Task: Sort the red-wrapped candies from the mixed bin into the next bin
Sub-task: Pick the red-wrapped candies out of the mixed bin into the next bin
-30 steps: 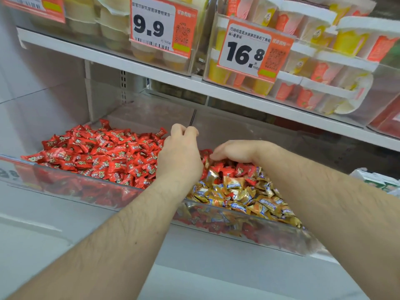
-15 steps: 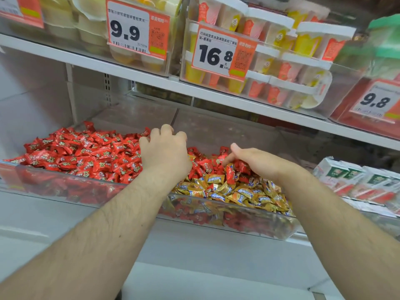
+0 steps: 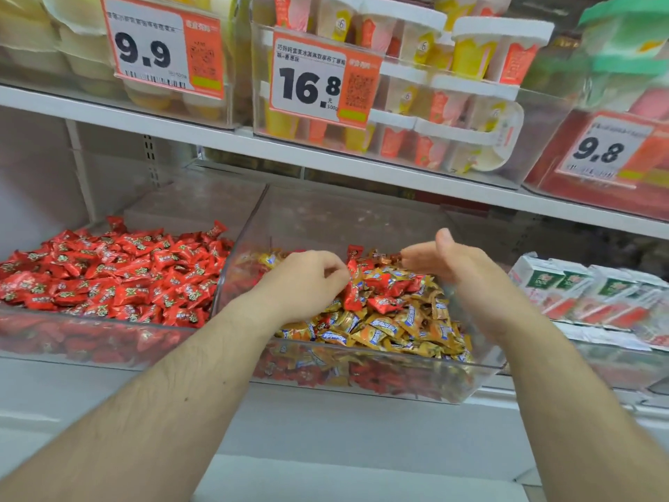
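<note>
Left hand [image 3: 300, 280] over mixed bin [image 3: 362, 375], fingertips hidden, right hand [image 3: 445, 262] blurred

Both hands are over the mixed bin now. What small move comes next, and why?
Probably pinch the nearest red candy with the left hand, whose curled fingertips sit right beside it, and carry it to the all-red bin on the left. The right hand hovers open, holding nothing visible.

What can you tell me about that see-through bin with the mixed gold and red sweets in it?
The mixed bin is a clear, plastic-looking box with a low front wall and a taller back wall, on a white shelf beside the bin of red candies. It holds a heap of gold-wrapped candies with red-wrapped candies scattered on top. The left hand reaches into the heap with curled fingers; the right hand hovers open above it.
</note>
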Action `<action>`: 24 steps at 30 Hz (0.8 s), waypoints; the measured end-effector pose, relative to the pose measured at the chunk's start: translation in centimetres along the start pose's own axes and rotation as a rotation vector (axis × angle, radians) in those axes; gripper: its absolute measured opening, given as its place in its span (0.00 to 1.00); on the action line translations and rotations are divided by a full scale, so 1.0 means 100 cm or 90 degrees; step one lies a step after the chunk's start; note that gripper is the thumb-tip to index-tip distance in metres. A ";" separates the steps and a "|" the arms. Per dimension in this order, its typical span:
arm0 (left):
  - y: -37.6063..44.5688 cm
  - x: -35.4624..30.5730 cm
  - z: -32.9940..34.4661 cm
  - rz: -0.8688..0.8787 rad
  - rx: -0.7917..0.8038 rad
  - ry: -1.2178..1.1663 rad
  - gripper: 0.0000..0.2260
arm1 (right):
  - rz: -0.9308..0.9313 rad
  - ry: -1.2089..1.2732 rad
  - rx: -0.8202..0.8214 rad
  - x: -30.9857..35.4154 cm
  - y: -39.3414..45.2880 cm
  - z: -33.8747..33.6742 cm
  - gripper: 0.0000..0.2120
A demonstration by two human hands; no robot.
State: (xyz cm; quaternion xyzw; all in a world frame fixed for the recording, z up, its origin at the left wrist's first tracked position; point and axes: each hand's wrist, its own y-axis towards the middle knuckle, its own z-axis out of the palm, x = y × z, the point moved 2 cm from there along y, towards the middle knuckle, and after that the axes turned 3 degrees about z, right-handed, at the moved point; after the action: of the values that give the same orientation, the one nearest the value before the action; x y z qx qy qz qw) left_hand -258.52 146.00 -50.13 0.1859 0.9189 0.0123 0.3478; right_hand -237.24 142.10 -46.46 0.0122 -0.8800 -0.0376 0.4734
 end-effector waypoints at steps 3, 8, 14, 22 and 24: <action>0.004 -0.001 0.007 0.009 0.015 -0.026 0.10 | 0.000 -0.077 -0.093 -0.004 0.003 -0.001 0.11; 0.006 -0.004 0.015 0.006 0.016 -0.027 0.13 | -0.006 -0.269 -0.051 -0.010 0.009 0.019 0.17; 0.003 -0.002 -0.007 -0.097 -0.100 -0.179 0.08 | -0.073 -0.373 0.074 -0.001 0.014 0.048 0.20; 0.003 0.011 -0.020 -0.217 -0.151 -0.532 0.15 | -0.100 -0.085 -0.154 -0.001 0.017 0.037 0.16; 0.003 0.011 -0.023 -0.202 -0.149 -0.430 0.11 | -0.068 0.027 -0.214 0.002 0.018 0.028 0.19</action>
State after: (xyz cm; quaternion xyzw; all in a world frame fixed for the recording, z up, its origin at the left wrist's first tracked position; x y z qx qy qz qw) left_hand -260.69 146.93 -49.04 -0.0061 0.7623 0.0007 0.6472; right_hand -239.63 144.07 -47.69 -0.0196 -0.8492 -0.2090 0.4846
